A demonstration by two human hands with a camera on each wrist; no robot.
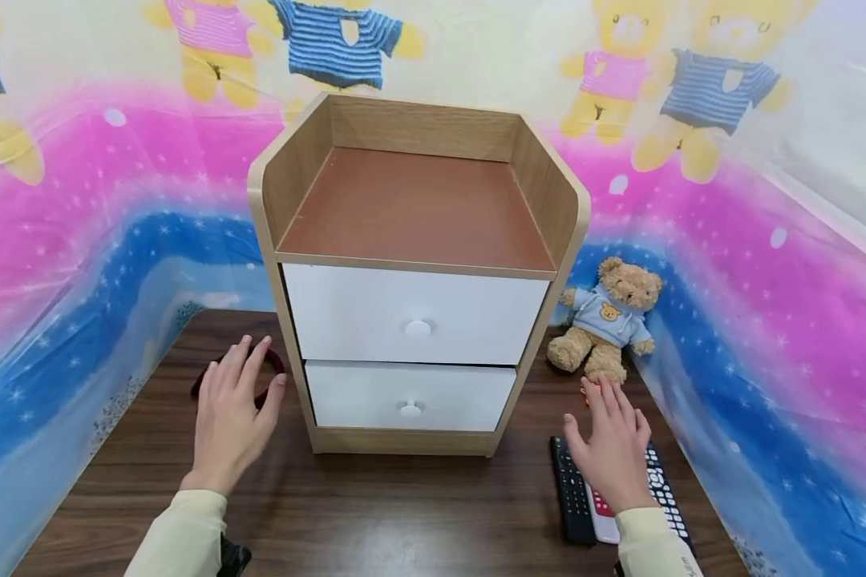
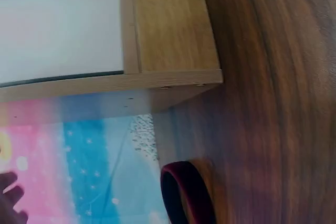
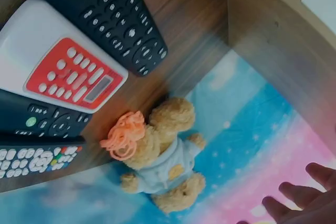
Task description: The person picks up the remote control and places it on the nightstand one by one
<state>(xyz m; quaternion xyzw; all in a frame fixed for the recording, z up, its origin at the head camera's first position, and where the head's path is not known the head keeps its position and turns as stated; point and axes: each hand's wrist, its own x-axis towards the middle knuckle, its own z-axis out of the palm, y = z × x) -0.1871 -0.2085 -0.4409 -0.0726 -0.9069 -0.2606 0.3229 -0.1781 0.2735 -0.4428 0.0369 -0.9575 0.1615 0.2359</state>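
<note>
My left hand [image 1: 232, 421] is held over the table with its fingers spread and nothing in them. Behind those fingers lies a dark red velvety band [image 2: 191, 192], partly hidden in the head view. On the other side my right hand [image 1: 612, 453], also empty with fingers extended, hovers over a group of remote controls. Among them are a black remote [image 1: 573, 489] and a white one with a red button panel [image 3: 63, 66]. A small orange stringy bundle [image 3: 126, 132] lies beyond my right fingertips, at the feet of a teddy bear [image 1: 609, 312] in a light blue hoodie.
Between the hands stands a wooden cabinet [image 1: 418, 208] with a raised rim around its brown top. Its white upper drawer [image 1: 354, 312] and lower drawer [image 1: 361, 393] are closed, each with a round knob. A patterned cloth [image 1: 115, 240] surrounds the dark wood table [image 1: 397, 513].
</note>
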